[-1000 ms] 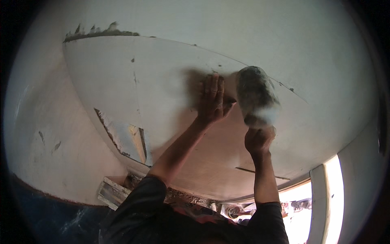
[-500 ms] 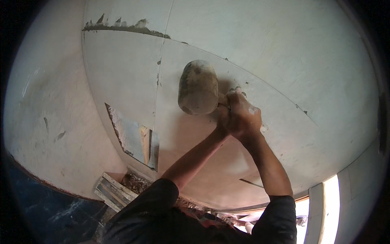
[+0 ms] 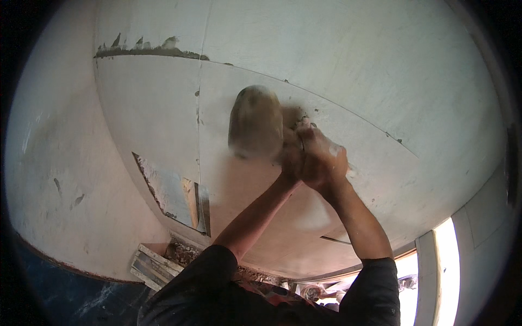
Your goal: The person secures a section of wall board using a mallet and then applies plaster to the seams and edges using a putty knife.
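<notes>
A large, dusty grey-brown mallet (image 3: pixel 255 122) is up against the pale wall panel, its thick rounded head blurred by motion. My left hand (image 3: pixel 292 157) is closed on the handle close to the head. Just right of it and partly over it, my right hand (image 3: pixel 324 160) is wrapped round the same handle. A whitish bit at the right hand's lower edge may be the handle's end. Most of the handle is hidden by my fingers. The mallet throws a shadow on the panel (image 3: pixel 244 190) below it.
Lower left, the wall has an angular cut-out (image 3: pixel 174 190) with a wooden piece inside. A slatted wooden crate (image 3: pixel 155 267) and rubble (image 3: pixel 185 254) lie below it. Dark filler (image 3: pixel 152 52) marks an upper seam. A bright opening (image 3: pixel 447 271) shows at lower right.
The mallet head has shifted slightly left and is now blurred, with both hands still round the handle. The whole view has also shifted a little, moving the wall marks left and down.
</notes>
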`<state>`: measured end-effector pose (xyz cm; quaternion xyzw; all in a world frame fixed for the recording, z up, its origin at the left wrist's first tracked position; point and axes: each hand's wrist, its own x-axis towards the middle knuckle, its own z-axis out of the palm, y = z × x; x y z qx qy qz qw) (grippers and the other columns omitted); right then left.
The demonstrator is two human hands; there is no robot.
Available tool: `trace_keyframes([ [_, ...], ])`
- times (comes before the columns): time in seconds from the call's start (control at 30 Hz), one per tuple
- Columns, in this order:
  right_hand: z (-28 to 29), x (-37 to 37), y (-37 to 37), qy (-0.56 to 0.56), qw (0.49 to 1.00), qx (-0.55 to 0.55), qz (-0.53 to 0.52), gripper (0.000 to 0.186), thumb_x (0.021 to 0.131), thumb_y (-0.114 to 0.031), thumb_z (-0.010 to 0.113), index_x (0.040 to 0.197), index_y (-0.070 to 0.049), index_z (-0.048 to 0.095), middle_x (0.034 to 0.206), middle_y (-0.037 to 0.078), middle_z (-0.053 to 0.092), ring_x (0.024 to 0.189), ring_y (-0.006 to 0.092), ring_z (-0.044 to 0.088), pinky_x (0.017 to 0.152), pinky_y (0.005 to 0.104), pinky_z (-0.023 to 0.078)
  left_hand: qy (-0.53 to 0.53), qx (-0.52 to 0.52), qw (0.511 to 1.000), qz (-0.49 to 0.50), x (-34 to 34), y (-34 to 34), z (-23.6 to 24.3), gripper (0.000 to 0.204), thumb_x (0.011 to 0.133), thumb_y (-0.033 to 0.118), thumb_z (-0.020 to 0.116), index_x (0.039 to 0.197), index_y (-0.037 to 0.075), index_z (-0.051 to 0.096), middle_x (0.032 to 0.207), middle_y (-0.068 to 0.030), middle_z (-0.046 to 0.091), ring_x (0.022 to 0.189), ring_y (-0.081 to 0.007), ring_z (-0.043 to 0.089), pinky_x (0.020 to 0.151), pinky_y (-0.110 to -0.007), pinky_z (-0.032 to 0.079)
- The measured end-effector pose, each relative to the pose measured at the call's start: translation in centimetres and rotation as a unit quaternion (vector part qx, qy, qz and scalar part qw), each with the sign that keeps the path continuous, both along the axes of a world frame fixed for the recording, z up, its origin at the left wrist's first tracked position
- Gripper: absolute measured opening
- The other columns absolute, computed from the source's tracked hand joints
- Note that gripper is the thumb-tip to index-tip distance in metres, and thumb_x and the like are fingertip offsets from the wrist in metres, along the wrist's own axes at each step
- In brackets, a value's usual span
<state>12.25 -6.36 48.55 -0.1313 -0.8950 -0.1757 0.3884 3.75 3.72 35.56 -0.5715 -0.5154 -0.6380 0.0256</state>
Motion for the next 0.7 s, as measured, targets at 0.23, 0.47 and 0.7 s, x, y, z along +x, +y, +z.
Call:
trace_keyframes([
  [0.23,0.2,1.0,0.6,-0.014,0.998,-0.025,-0.06,0.03,0.089,-0.024,0.063,0.113,-0.008,0.056,0.103,0.013,0.066,0.086,0.0334,0.067,0.061,0.0448,0.052,0.285,0.007,0.915,0.284,-0.4,-1.1,-1.1,0.063,0.094,0.037,0.053,0.139,-0.007,0.042,0.137,-0.0302,0.046,0.128,-0.0417,0.047,0.111,-0.048,0.035],
  [0.47,-1.4,2.3,2.4,-0.045,0.987,-0.033,-0.152,0.03,0.088,-0.025,0.064,0.111,-0.008,0.056,0.097,0.014,0.067,0.082,0.0347,0.068,0.061,0.0453,0.053,0.278,0.151,0.893,0.322,-1.0,0.2,-3.2,0.062,0.098,0.039,0.05,0.143,-0.004,0.038,0.141,-0.0252,0.045,0.132,-0.0397,0.042,0.112,-0.05,0.032],
  [0.7,-0.3,1.6,2.9,-0.044,0.986,-0.059,-0.15,0.03,0.088,-0.026,0.064,0.109,-0.007,0.057,0.089,0.015,0.067,0.075,0.0364,0.067,0.06,0.044,0.053,0.188,0.103,0.963,0.164,-0.2,0.1,-3.8,0.061,0.094,0.032,0.058,0.142,-0.001,0.041,0.146,-0.029,0.039,0.132,-0.0437,0.044,0.109,-0.054,0.039],
])
